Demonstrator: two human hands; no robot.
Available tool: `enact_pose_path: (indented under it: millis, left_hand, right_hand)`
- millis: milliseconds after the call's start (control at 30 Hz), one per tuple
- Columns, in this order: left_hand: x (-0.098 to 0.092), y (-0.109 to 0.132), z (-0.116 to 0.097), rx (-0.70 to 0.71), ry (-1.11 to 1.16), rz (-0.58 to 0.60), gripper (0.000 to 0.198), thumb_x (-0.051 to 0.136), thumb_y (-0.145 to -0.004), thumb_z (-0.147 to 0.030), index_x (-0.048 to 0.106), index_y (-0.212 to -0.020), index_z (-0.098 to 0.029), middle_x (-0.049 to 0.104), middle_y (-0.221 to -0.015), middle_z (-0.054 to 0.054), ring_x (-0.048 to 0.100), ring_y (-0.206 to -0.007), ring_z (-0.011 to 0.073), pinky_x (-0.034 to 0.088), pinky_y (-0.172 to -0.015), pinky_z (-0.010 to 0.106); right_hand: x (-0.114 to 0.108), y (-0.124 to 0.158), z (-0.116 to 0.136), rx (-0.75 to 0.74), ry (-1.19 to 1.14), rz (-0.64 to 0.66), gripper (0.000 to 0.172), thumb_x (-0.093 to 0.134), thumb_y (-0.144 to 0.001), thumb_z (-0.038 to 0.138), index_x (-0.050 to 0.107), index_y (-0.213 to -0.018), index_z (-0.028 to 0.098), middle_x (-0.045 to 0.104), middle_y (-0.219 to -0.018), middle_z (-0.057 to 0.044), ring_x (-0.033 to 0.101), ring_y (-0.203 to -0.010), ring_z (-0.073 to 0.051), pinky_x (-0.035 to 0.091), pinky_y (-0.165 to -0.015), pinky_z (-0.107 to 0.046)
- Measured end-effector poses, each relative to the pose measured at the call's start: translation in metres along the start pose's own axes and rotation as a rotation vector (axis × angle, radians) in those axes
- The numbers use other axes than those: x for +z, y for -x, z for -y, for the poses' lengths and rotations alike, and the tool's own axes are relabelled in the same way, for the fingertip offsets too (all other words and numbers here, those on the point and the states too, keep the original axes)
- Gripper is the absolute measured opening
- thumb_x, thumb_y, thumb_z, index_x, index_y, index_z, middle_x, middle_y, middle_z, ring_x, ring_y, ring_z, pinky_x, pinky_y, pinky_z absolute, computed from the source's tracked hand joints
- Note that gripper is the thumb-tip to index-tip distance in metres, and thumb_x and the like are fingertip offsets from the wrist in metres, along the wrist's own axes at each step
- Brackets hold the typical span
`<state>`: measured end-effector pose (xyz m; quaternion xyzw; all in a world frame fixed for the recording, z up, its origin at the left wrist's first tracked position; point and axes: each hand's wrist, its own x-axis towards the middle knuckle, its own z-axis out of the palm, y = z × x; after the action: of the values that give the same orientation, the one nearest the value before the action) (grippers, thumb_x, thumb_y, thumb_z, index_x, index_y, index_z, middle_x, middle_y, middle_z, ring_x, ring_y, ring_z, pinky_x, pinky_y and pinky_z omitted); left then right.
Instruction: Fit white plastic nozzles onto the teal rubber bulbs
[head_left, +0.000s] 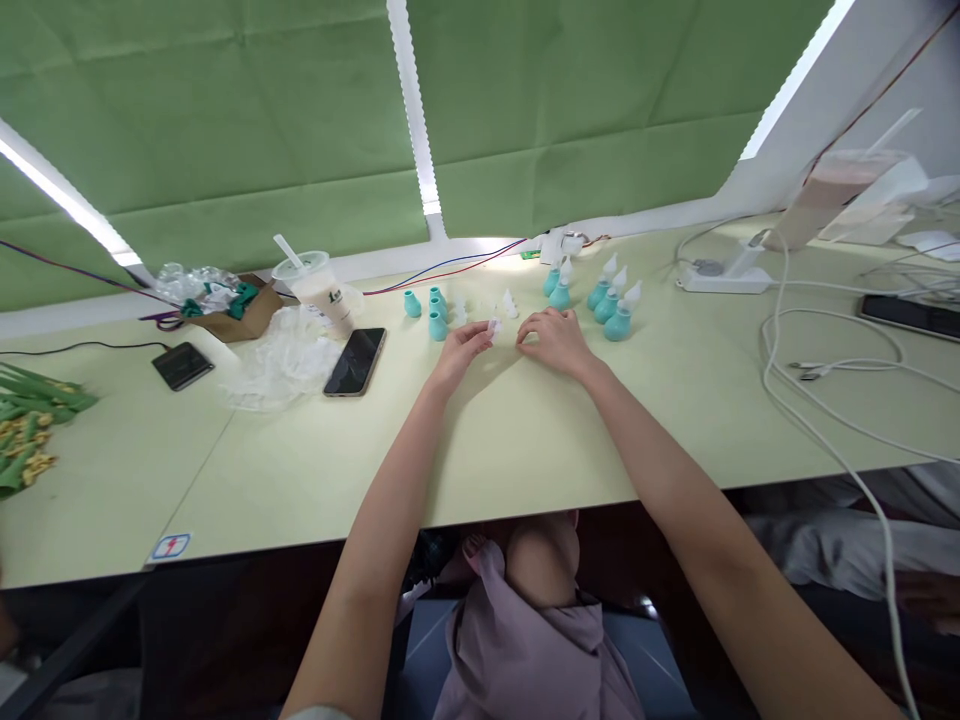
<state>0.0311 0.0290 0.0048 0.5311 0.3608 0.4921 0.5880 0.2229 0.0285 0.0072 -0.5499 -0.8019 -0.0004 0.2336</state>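
Observation:
My left hand (463, 352) pinches a small translucent white nozzle tip (493, 328) between thumb and fingers. Just to its right, my right hand (555, 342) has its fingers curled together low over the table; whatever may be in them is hidden. Beyond the hands stand loose white nozzle tips (510, 303). Left of these, several small teal rubber bulbs (437, 326) stand with open necks. Behind and to the right of my right hand are several teal bulbs (617, 324) with white tips fitted on top, pointing up.
A phone (355, 362), a crumpled plastic bag (289, 360) and a drink cup (321, 288) lie left of my hands. Farther left are a cardboard box (244, 318) and a black device (182, 366). On the right, a power strip (724, 278), white cables (780, 350) and another cup (821, 200).

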Motion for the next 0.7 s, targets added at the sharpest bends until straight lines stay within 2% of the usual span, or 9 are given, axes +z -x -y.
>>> enact_pose_path:
  millis: [167,300,400,567,700]
  left_hand:
    - [-0.003,-0.001,0.002,0.024,-0.047,-0.007,0.034,0.071,-0.068,-0.035,0.063,-0.095,-0.016,0.065,-0.089,0.001,0.052,-0.070,0.0065,0.039,-0.073,0.024]
    - [-0.006,-0.001,-0.001,0.035,-0.039,-0.007,0.039,0.072,-0.067,-0.038,0.060,-0.097,-0.017,0.067,-0.094,0.004,0.051,-0.069,0.0069,0.037,-0.066,0.022]
    - [-0.011,-0.001,-0.006,0.048,0.013,-0.063,0.041,0.073,-0.065,-0.037,0.062,-0.098,-0.016,0.067,-0.094,0.004,0.051,-0.070,0.0071,0.036,-0.063,0.022]
    - [-0.022,-0.002,-0.011,0.053,0.088,-0.095,0.038,0.072,-0.066,-0.037,0.068,-0.098,-0.017,0.065,-0.092,0.004,0.054,-0.080,0.0085,0.038,-0.070,0.022]
    - [-0.028,-0.002,-0.010,0.055,0.120,-0.083,0.034,0.074,-0.065,-0.036,0.070,-0.094,-0.018,0.065,-0.093,0.004,0.055,-0.086,0.0107,0.039,-0.080,0.025]
  right_hand:
    - [-0.004,0.000,-0.012,0.025,0.010,-0.047,0.016,0.058,-0.079,0.028,0.070,-0.070,0.022,0.067,-0.097,-0.004,0.046,-0.092,-0.022,0.021,-0.079,-0.036]
    - [0.012,-0.004,0.001,0.018,0.000,-0.098,0.014,0.057,-0.081,0.028,0.070,-0.077,0.023,0.067,-0.100,-0.004,0.046,-0.094,-0.022,0.021,-0.079,-0.037]
    - [0.027,-0.015,0.016,-0.007,0.048,-0.127,0.016,0.054,-0.082,0.023,0.070,-0.080,0.021,0.066,-0.099,-0.006,0.044,-0.095,-0.022,0.021,-0.079,-0.037]
    - [0.039,-0.050,0.031,-0.139,0.253,-0.105,0.022,0.046,-0.085,0.016,0.068,-0.084,0.016,0.063,-0.096,-0.012,0.043,-0.096,-0.025,0.021,-0.079,-0.039]
    - [0.046,-0.067,0.030,-0.111,0.326,-0.084,0.024,0.044,-0.084,0.013,0.068,-0.085,0.015,0.063,-0.095,-0.013,0.043,-0.095,-0.026,0.022,-0.078,-0.040]
